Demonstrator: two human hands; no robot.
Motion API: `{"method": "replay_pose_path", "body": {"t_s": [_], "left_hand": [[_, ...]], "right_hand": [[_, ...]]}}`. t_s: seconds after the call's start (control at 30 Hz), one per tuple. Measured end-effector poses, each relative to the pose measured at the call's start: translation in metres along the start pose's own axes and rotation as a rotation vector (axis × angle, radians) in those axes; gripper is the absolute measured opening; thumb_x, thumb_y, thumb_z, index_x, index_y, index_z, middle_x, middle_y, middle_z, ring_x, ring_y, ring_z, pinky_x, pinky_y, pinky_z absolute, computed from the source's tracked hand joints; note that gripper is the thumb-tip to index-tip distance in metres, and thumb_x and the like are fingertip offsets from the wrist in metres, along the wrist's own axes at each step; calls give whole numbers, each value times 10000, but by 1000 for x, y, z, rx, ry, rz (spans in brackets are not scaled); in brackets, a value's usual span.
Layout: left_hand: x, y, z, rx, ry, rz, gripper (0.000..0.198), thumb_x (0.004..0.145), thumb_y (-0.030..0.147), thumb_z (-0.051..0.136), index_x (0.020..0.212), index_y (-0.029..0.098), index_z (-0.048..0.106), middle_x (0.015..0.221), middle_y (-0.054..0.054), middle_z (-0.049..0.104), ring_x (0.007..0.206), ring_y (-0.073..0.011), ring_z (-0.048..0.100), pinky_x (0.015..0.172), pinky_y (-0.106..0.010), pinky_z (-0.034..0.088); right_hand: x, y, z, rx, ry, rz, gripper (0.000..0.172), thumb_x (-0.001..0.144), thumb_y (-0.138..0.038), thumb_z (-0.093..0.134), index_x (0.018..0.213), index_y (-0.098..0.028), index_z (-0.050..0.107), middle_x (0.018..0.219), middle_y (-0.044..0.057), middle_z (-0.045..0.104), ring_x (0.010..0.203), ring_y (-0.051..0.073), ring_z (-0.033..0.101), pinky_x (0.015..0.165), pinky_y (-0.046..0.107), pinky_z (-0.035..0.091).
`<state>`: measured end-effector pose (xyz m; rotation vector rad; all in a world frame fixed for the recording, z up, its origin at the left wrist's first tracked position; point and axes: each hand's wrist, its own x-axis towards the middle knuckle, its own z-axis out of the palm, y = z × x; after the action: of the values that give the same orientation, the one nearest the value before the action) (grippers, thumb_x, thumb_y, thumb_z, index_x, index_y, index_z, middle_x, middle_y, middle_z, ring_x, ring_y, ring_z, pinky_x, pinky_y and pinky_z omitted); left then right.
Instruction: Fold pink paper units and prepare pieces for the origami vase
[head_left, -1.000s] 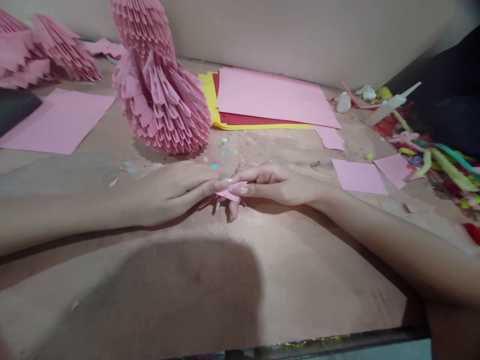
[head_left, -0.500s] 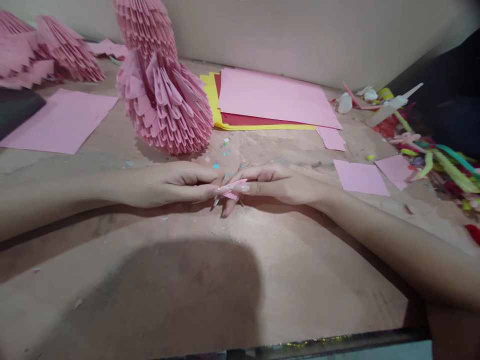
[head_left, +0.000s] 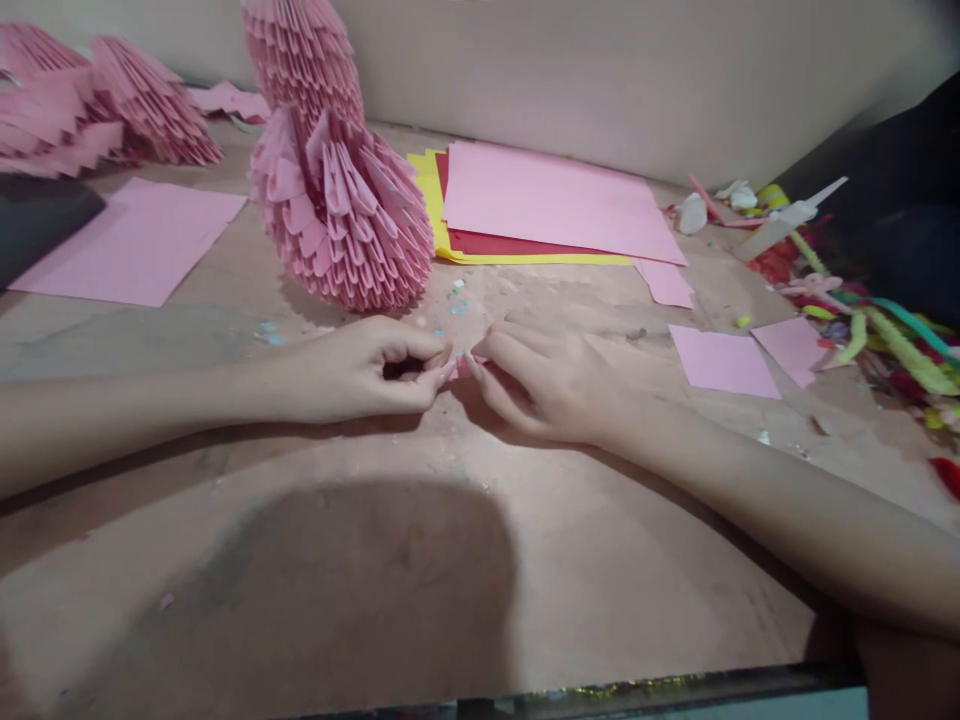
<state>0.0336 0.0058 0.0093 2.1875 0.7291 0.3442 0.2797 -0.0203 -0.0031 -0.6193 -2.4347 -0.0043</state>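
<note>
Right hand (head_left: 551, 385) has rolled over since a second ago, knuckles up now. Biggest thing's the counter (head_left: 637, 560), then a chunky pink folded-paper model (head_left: 356, 225) standing behind the left hand (head_left: 371, 370). Both hands are pinching a tiny pink paper piece (head_left: 460, 368) between their fingertips.

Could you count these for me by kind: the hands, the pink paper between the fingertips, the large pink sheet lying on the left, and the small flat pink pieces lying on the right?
Hands: 2, the left hand and the right hand
Paper between fingertips, mostly hidden: 1
Large pink sheet: 1
Small pink pieces: 3
Total: 7
</note>
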Motion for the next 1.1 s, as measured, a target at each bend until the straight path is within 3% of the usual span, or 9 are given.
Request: {"method": "replay_pose_path", "body": {"t_s": [0.17, 0.37, 0.6, 0.83, 0.93, 1.1], "left_hand": [[-1, 3, 2, 34, 21, 44, 340, 995, 305, 487, 681, 200, 411, 654, 32, 363, 596, -92, 363, 542, -228, 292], [-3, 3, 3, 37, 31, 12, 330, 995, 312, 501, 694, 195, 430, 659, 28, 382, 603, -94, 378, 550, -224, 293], [-1, 5, 1, -64, 14, -41, 334, 1003, 371, 500, 722, 200, 448, 696, 17, 390, 608, -101, 386, 524, -209, 315], [3, 2, -7, -211, -25, -114, 382, 978, 408, 569, 697, 206, 407, 677, 14, 368, 562, -94, 341, 487, -204, 290], [4, 1, -5, -194, -15, -108, 376, 974, 384, 568, 692, 205, 396, 674, 20, 341, 562, -91, 335, 490, -202, 279], [1, 1, 1, -81, 16, -16, 333, 974, 310, 544, 693, 201, 400, 661, 30, 357, 586, -92, 353, 518, -206, 288]], "right_hand": [[1, -6, 3, -126, 6, -67, 248, 1116, -193, 468, 882, -234, 536, 764, 22, 648, 706, 173, 548, 717, 342, 439], [-1, 0, 6, 206, -62, 106, 231, 1145, -292, 484, 938, -219, 557, 812, 11, 651, 703, 148, 530, 695, 308, 415], [2, 8, 3, 420, -107, 136, 259, 1134, -325, 507, 912, -213, 575, 792, -6, 614, 701, 135, 494, 722, 310, 399], [2, 14, -1, 724, -175, 320, 267, 1111, -413, 579, 960, -200, 628, 742, -48, 550, 672, 111, 455, 656, 277, 372], [2, 12, 0, 699, -154, 306, 234, 1090, -378, 591, 938, -202, 612, 737, -52, 540, 664, 104, 445, 646, 269, 362], [0, 2, 5, 510, -64, 204, 207, 987, -175, 587, 848, -242, 449, 689, -88, 433, 625, 93, 383, 651, 274, 336]]}}
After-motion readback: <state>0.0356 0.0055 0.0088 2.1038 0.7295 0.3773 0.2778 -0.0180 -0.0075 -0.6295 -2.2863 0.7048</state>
